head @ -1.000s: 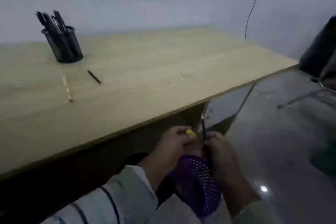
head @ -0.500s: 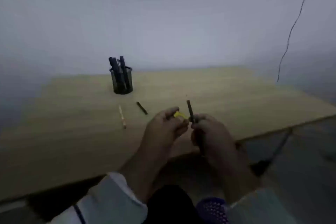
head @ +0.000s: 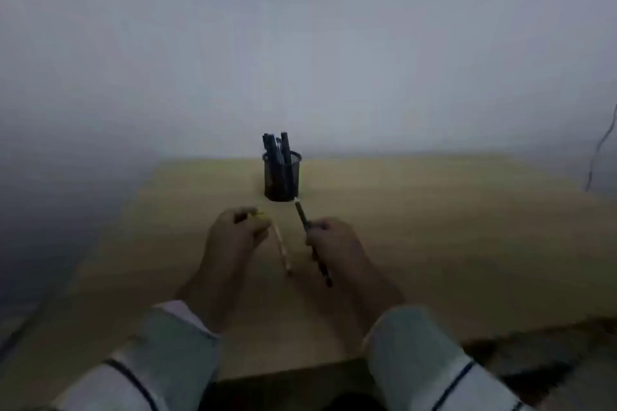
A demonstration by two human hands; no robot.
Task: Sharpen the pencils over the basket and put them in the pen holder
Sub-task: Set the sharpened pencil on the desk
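Right hand [head: 334,240] pinches dark pencil [head: 302,216], tip up, just short of pen holder [head: 282,177] beyond it. Left hand [head: 233,233] closed around yellow sharpener [head: 259,214]. Step looks like drop-off: lift pencil over rim, release. Light pencil [head: 282,248] lies between hands on the table [head: 434,227].

Both forearms reach forward side by side in pale sleeves with dark stripes. The left hand [head: 233,235] is curled into a loose fist, knuckles up. The right hand [head: 332,238] is closed, fingers [head: 317,230] pinched together.
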